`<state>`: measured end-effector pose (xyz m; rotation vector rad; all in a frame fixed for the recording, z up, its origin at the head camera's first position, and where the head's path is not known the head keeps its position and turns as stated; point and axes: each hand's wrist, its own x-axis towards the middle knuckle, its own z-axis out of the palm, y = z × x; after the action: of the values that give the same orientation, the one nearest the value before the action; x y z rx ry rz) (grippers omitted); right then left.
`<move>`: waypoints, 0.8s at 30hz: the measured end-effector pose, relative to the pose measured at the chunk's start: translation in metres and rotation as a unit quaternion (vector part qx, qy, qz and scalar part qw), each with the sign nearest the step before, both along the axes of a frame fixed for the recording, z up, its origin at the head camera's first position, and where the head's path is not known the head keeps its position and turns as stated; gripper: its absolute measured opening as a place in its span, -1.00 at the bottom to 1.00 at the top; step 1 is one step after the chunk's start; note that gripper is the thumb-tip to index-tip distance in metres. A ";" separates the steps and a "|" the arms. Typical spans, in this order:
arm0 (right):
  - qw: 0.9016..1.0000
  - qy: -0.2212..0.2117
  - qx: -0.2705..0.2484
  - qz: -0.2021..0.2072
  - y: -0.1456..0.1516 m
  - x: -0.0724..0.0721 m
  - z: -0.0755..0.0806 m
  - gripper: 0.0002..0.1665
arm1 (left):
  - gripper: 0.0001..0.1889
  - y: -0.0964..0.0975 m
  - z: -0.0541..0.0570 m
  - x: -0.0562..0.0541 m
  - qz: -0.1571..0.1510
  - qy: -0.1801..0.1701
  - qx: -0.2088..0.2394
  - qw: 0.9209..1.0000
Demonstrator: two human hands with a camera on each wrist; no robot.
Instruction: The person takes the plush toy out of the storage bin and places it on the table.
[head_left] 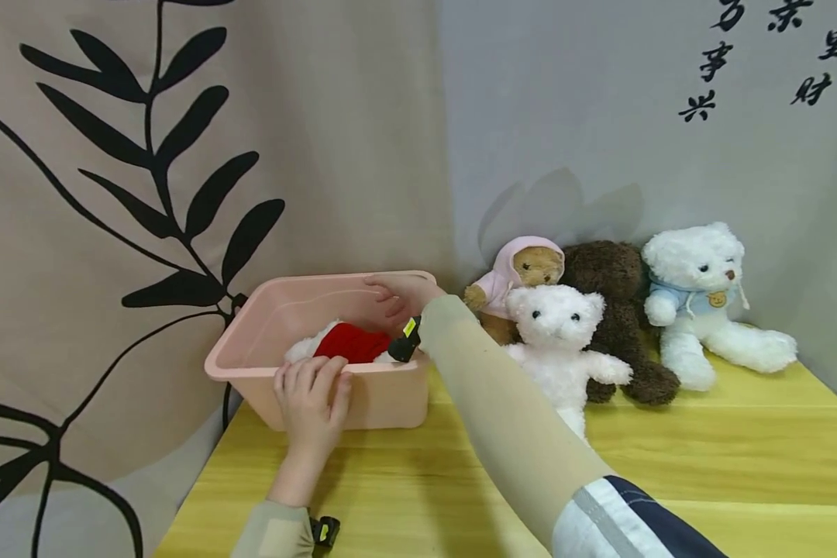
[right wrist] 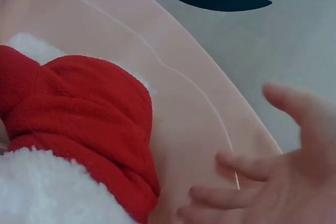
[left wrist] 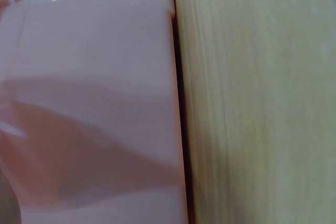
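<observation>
A pink plastic bin [head_left: 384,399] stands on the table, holding a white plush toy in red clothing [head_left: 352,342]. My left hand [head_left: 314,399] grips the bin's front rim, its fingers bent over the edge. Over the bin's back right corner reaches my right hand [head_left: 406,293], fingers spread and holding nothing. In the right wrist view, this hand [right wrist: 294,177] is apart from the red clothing [right wrist: 94,98], with white fur [right wrist: 47,187] below it. The bin's outer wall [left wrist: 94,51] fills much of the left wrist view.
Right of the bin sit a bear in a pink hood [head_left: 537,265], a small white bear [head_left: 556,329], a dark brown plush [head_left: 603,279] and a white bear in blue [head_left: 697,260]. Behind the wooden table [head_left: 739,457] hangs a leaf-patterned curtain [head_left: 349,139].
</observation>
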<state>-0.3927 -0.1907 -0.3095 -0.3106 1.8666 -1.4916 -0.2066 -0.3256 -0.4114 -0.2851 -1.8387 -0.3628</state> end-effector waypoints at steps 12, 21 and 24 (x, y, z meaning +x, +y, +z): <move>0.965 -0.089 0.055 0.240 -0.018 -0.018 -0.019 -0.12 | -0.65 -0.001 0.001 0.003 0.001 -0.006 -0.004 1.000; 0.927 0.017 0.141 0.348 -0.019 -0.006 -0.010 -0.37 | -0.66 -0.001 0.000 0.003 -0.004 -0.003 -0.004 1.000; 0.931 0.035 0.168 0.323 -0.016 -0.004 -0.008 -0.20 | -0.66 0.000 0.001 0.003 -0.004 -0.005 -0.005 1.000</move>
<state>-0.3963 -0.2064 -0.3170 -0.7352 1.7888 -0.7121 -0.2036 -0.3256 -0.4108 -0.2983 -1.8502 -0.3613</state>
